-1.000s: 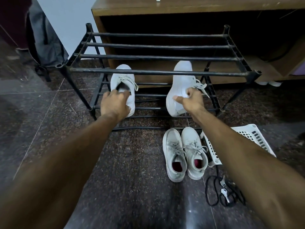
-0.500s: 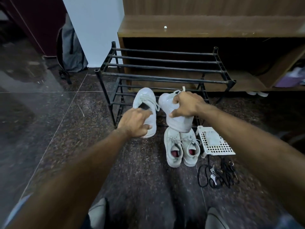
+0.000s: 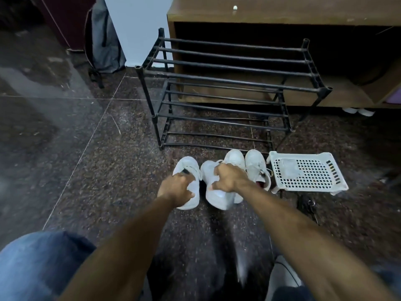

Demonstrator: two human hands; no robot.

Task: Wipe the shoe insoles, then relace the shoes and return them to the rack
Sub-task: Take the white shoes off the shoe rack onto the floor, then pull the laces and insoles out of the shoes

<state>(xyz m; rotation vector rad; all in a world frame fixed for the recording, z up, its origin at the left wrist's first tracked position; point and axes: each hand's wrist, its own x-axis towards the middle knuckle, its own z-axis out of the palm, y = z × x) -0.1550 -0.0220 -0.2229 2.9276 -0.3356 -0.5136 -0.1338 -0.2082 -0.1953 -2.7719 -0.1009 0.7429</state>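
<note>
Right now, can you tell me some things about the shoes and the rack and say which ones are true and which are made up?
1. Each hand holds a white shoe. True: the left hand grips the left white shoe and the right hand grips the right white shoe.
2. Shoes sit on the black rack. False: its bars carry no shoes.
3. A second pair of shoes stands on the floor beside the white basket. True.
4. The white basket sits on top of the rack. False: it lies on the floor, right of the shoes.
5. The grey backpack hangs from the rack. False: it leans at the wall, left of the rack.
</note>
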